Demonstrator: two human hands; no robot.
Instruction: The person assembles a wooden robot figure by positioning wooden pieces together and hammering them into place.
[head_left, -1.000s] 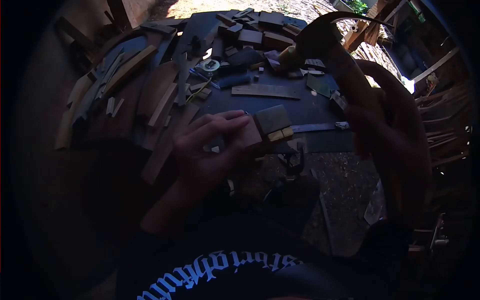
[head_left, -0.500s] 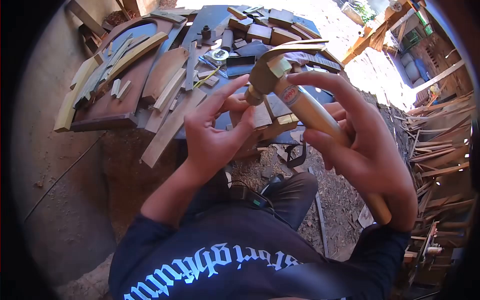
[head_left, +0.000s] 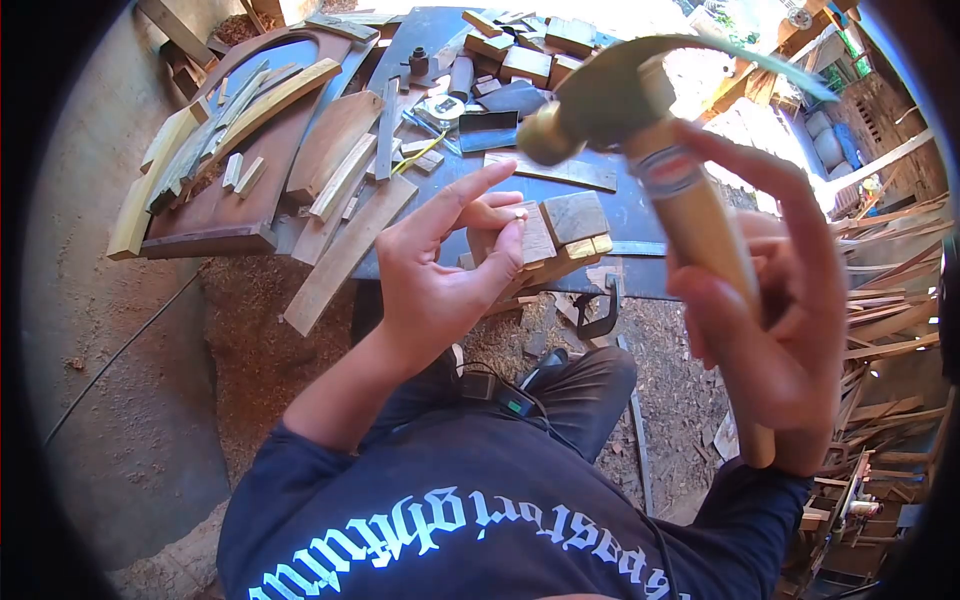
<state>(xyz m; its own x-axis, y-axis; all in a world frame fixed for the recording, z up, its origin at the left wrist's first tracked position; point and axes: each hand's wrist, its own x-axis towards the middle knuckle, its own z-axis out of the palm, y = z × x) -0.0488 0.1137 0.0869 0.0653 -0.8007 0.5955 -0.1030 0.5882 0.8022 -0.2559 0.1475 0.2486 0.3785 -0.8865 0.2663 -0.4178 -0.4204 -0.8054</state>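
Observation:
My right hand (head_left: pixel 765 300) is wrapped round the wooden handle of a claw hammer (head_left: pixel 702 225). The hammer is raised above the table edge, its round striking face turned left and its claw pointing right. Between the thumb and fingers of my left hand (head_left: pixel 445 250) is a small pale peg (head_left: pixel 521 214), only its tip showing. It stands at the top of a wooden block (head_left: pixel 538 238), which those fingers partly hide. Beside that block lies another wood block (head_left: pixel 575 217), both near the table's front edge.
Several wood offcuts (head_left: pixel 525 66) are heaped at the back of the table. A tape measure (head_left: pixel 444 107), a black box-like piece (head_left: pixel 488 130) and a long board (head_left: pixel 350 255) lie to the left. A clamp (head_left: pixel 600 312) hangs at the front edge; stacked wood strips (head_left: pixel 890 330) line the right side.
The hammer has lifted away from my left fingers, up and to the right, along with my right hand. The peg tip has come into sight. My left hand has shifted slightly right.

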